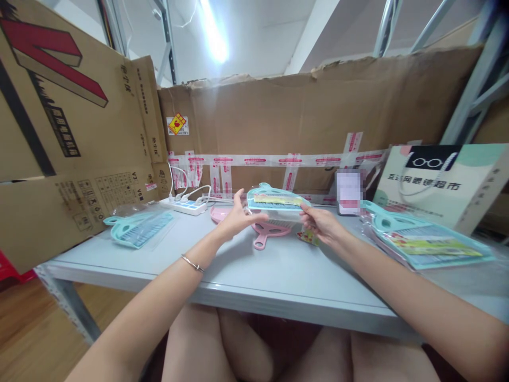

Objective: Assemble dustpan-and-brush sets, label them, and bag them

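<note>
Right hand [323,224] had a teal dustpan-and-brush set [274,203] pinched above the worktop [254,270] near a pink brush [271,229], left hand [238,213] kinda splayed alongside.

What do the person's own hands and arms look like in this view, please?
Both the left hand and the right hand are ungloved, and no sleeve shows on either arm within the frame. A thin, silver-coloured bangle circles the left wrist; the right wrist shows no jewellery. Finer details, such as the fingernails, are too small to tell.
</note>
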### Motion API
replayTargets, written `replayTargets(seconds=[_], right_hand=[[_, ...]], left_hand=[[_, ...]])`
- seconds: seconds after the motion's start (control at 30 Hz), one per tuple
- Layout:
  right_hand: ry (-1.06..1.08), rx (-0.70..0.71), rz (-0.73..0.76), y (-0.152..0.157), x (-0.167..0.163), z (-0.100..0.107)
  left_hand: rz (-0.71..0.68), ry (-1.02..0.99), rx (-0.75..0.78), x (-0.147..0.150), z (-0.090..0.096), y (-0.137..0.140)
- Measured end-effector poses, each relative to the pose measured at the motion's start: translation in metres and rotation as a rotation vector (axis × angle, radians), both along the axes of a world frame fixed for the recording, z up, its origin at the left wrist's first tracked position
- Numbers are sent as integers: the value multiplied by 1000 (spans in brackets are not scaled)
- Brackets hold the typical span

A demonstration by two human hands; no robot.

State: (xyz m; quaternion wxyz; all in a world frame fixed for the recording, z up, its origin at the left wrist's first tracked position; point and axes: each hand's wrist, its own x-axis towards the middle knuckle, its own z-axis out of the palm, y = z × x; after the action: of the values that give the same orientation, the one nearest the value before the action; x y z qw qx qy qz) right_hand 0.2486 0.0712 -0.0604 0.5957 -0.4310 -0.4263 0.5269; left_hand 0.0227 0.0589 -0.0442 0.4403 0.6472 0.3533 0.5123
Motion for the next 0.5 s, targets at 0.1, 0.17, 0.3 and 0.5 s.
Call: replayTargets(seconds=[0.1, 0.17, 0.3, 0.5], right_hand=[[6, -52, -66, -3, -2, 2], [-24, -30, -49, -6, -5, 4], [-74, 45, -58, -10, -11, 5], [4, 261, 33, -15, -11, 8]], left_hand=[[-47, 115, 225, 0, -2, -1], [25, 152, 298, -1, -3, 1], [194, 169, 403, -5, -2, 4], [255, 225, 478, -4, 1, 1]])
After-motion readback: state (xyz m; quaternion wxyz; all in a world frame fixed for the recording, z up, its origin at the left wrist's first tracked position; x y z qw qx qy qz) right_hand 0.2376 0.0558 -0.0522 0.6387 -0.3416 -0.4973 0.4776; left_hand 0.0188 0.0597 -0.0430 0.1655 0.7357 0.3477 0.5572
